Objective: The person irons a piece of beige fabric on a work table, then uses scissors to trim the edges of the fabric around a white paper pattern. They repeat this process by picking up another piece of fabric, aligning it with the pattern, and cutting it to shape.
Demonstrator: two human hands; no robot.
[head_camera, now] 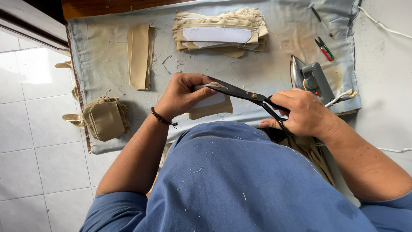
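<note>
left hand [182, 95] pinching tan piece [210, 107] with white template, just beside right hand [302, 114] gripping shears [240, 92]. blades close over left fingertips: could nick skin or cut past template edge if piece slips.

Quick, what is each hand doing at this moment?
Left hand: closed, holding a tan fabric piece with white lining.
Right hand: closed on the handles of black scissors.
</note>
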